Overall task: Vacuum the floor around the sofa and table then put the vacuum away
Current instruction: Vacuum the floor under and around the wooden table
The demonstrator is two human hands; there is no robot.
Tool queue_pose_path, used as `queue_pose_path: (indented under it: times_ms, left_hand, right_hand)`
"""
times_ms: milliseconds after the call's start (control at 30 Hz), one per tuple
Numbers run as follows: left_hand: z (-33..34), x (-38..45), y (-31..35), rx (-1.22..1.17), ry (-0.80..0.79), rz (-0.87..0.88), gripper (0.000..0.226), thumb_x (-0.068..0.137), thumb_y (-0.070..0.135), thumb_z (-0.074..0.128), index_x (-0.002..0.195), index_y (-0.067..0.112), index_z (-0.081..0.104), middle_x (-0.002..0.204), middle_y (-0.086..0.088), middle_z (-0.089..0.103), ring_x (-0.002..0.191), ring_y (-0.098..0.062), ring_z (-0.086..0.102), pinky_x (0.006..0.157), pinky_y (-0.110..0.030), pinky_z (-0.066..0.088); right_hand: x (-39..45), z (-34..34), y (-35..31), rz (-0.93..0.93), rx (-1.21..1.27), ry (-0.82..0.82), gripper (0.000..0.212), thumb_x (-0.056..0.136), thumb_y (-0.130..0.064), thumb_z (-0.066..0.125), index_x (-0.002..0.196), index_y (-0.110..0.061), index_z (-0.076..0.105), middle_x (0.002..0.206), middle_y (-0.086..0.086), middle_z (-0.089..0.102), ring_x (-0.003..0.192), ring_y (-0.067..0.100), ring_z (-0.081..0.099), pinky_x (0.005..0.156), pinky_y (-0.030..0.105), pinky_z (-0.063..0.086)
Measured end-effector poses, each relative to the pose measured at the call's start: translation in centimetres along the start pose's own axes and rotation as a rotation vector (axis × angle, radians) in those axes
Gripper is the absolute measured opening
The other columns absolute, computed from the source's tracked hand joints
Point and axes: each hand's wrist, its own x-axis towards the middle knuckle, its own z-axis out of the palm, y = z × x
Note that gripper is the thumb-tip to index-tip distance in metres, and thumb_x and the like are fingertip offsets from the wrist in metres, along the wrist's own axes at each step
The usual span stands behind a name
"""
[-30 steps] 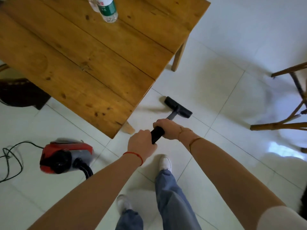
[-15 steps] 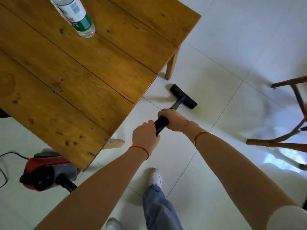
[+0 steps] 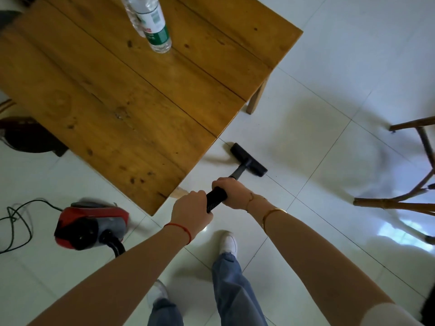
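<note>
Both hands grip the black vacuum wand [image 3: 216, 198]. My left hand [image 3: 191, 209] holds its near end and my right hand [image 3: 231, 191] holds it just ahead. The wand runs forward to a black floor nozzle [image 3: 249, 159] flat on the white tiles, just right of the wooden table [image 3: 131, 97] edge. The red and grey vacuum body [image 3: 90, 225] sits on the floor at lower left, near the table's corner, with its black hose [image 3: 116, 245] leading out and a dark cord [image 3: 16, 222] trailing left.
A plastic water bottle [image 3: 154, 24] stands on the table top. One table leg [image 3: 256, 97] stands beyond the nozzle. A bamboo chair frame [image 3: 404, 189] is at the right. A dark object [image 3: 28, 137] lies under the table's left side. My feet [image 3: 228, 243] stand behind the wand.
The nozzle has slid along the floor beside the table edge. The view has shifted back, showing more of the vacuum body and its cord again. Both hands keep their grip.
</note>
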Motion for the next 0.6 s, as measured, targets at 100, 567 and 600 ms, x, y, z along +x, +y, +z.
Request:
queue_pose_path:
  times_ms: [100,567,600]
  left_hand:
    - [0.5,-2.7,-2.3,0.005,-0.002,0.011,0.023,0.088,0.030,0.057,0.104,0.014,0.054,0.083,0.000,0.055,0.073,-0.015,0.060,0.066,-0.022,0.049]
    - [5.5,-15.2,-15.1,0.014,-0.090,0.097,0.014,0.081,0.023,0.058,0.090,0.013,0.057,0.074,0.001,0.054,0.065,-0.018,0.056,0.059,-0.028,0.048]
    - [5.6,-15.9,-15.7,0.021,-0.092,0.107,0.013,0.082,0.022,0.058,0.091,0.013,0.057,0.074,0.000,0.054,0.065,-0.018,0.056,0.058,-0.027,0.048]
  right_hand:
    - [-0.7,2.5,-2.7,0.001,0.008,0.006,0.020,0.079,0.001,0.058,0.090,-0.015,0.056,0.088,-0.001,0.055,0.082,0.016,0.051,0.080,0.031,0.046]
    - [-3.3,17.5,-15.9,0.055,0.047,0.056,0.015,0.079,-0.001,0.058,0.083,-0.015,0.057,0.088,0.002,0.061,0.084,0.020,0.057,0.080,0.034,0.048]
    - [-3.4,18.2,-16.7,0.059,0.055,0.065,0.015,0.079,-0.001,0.058,0.083,-0.016,0.057,0.088,0.002,0.061,0.084,0.020,0.056,0.080,0.034,0.048]
